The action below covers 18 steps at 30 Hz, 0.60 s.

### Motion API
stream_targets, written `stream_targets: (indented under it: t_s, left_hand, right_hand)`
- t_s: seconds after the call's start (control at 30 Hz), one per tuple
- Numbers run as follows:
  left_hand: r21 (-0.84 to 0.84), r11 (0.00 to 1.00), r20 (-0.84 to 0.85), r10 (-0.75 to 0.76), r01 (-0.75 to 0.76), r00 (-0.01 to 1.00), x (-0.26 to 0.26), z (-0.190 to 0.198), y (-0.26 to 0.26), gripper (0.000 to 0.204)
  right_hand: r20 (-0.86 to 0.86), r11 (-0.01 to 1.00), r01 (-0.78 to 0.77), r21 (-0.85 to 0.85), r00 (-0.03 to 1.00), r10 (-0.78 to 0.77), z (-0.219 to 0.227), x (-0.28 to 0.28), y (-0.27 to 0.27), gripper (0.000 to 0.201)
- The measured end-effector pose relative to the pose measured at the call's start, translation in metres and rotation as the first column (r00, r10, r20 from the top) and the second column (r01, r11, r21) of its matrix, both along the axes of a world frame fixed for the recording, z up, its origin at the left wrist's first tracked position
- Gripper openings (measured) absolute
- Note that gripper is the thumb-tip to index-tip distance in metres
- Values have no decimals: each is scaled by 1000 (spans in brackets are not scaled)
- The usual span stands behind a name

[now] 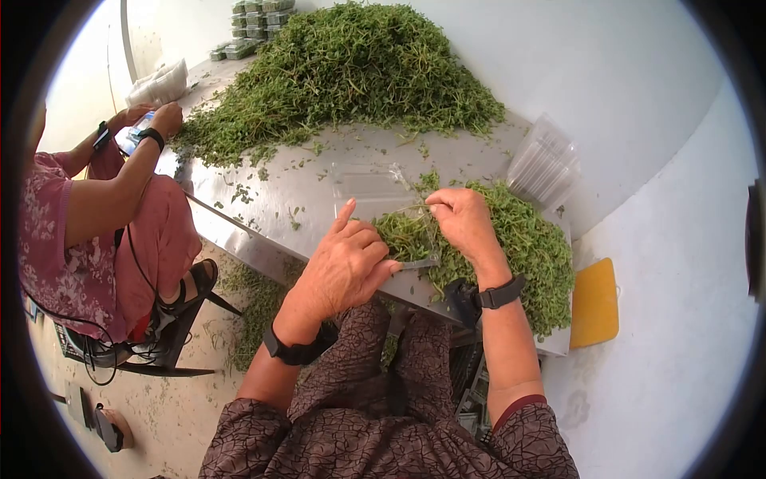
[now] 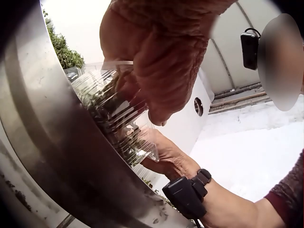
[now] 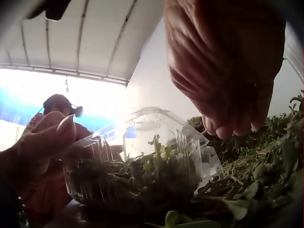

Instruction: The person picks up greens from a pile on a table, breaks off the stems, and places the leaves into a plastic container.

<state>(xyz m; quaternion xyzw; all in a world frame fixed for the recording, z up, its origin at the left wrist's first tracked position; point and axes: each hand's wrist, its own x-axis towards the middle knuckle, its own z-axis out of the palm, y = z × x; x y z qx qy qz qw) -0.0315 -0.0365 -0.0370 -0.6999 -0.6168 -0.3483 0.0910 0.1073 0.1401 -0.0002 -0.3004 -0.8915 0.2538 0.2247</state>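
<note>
A clear plastic clamshell box (image 1: 420, 263) stands near the table's front edge with its lid (image 1: 369, 185) folded open to the back. Leafy green sprigs (image 1: 401, 234) partly fill it. My left hand (image 1: 343, 267) grips the near left side of the box, thumb at the rim, index finger stretched out. Above the right part of the box, my right hand (image 1: 464, 223) pinches a thin green sprig between thumb and curled fingers. The right wrist view shows those fingers (image 3: 228, 128) over the box's far side. A loose heap of greens (image 1: 523, 247) lies beside the box, under the right forearm.
A large mound of greens (image 1: 351, 76) covers the table's back. Nested clear boxes (image 1: 546, 164) lean at the right near the wall. Filled boxes (image 1: 262, 17) are stacked at the back left. Another person (image 1: 104, 215) sits at left. A yellow panel (image 1: 594, 302) stands beyond the table's right end.
</note>
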Motion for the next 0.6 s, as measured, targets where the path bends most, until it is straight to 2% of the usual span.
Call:
stream_targets:
  t_s: [0.03, 0.1, 0.13, 0.2, 0.37, 0.43, 0.47, 0.57, 0.6]
  left_hand:
    - [8, 1000, 9, -3, 3, 1000, 0, -1, 0, 21]
    - [6, 1000, 11, -4, 4, 1000, 0, -1, -1, 21]
    - [6, 1000, 13, -3, 3, 1000, 1, -1, -2, 21]
    - [13, 1000, 27, -7, 7, 1000, 1, 0, -4, 21]
    - [57, 998, 20, -19, 17, 1000, 1, 0, -6, 26]
    - [122, 992, -7, 23, -22, 1000, 3, 4, -5, 31]
    - [95, 995, -31, 22, -19, 999, 4, 10, -5, 37]
    - [66, 998, -101, -1, 8, 995, 10, 19, 2, 42]
    - [64, 998, -105, -1, 8, 994, 13, 21, 5, 42]
  right_hand:
    - [1, 1000, 2, -2, 1000, -2, -1, 2, 0, 19]
    - [-243, 987, -2, 159, 969, 41, -2, 9, 0, 17]
    - [-242, 988, 3, 156, 970, 36, -1, 13, -1, 17]
    - [-391, 998, 54, -37, 918, -64, 7, 25, -7, 14]
    - [-355, 994, 21, -106, 933, -57, 26, 71, -37, 13]
    - [-258, 981, -66, -183, 966, 16, 25, 91, -45, 12]
    - [-140, 991, -72, -112, 989, 56, 26, 99, -47, 12]
    - [-144, 990, -92, -105, 987, 76, 22, 109, -59, 13]
    - [-200, 992, -105, -67, 976, 90, 16, 110, -60, 14]
